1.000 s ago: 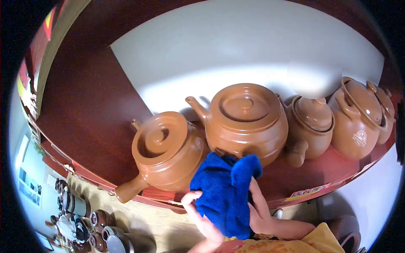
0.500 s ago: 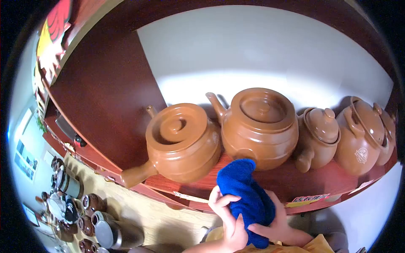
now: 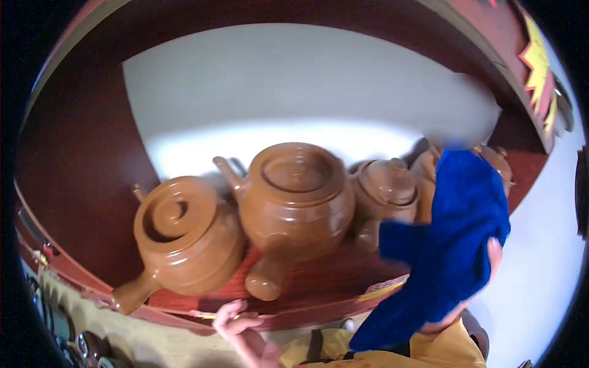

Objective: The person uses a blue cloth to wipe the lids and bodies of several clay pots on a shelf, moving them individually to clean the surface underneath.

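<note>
A blue cloth (image 3: 457,227) is raised on the right, hanging loose and slightly blurred by motion. My right hand (image 3: 494,256) grips it, mostly hidden behind its folds. Low in the view, my left hand (image 3: 240,328) is empty, its fingers loosely bent and apart, just in front of the shelf edge. The nearest pot to it is a large brown clay pot (image 3: 294,214) with a lid, a spout and a stubby handle pointing towards me. Left of that stands another lidded clay pot (image 3: 190,257) with a side handle.
A smaller lidded clay pot (image 3: 386,190) stands right of the large one. Beyond it, more brown pots (image 3: 500,164) are partly covered by the cloth. The dark red shelf (image 3: 331,276) has side walls and a label (image 3: 385,287) on its front edge. Dark jars (image 3: 92,346) sit lower left.
The view has turned right. The cloth, earlier bunched between both hands, now hangs spread out from my right hand, raised to the right. My left hand has let go and moved left.
</note>
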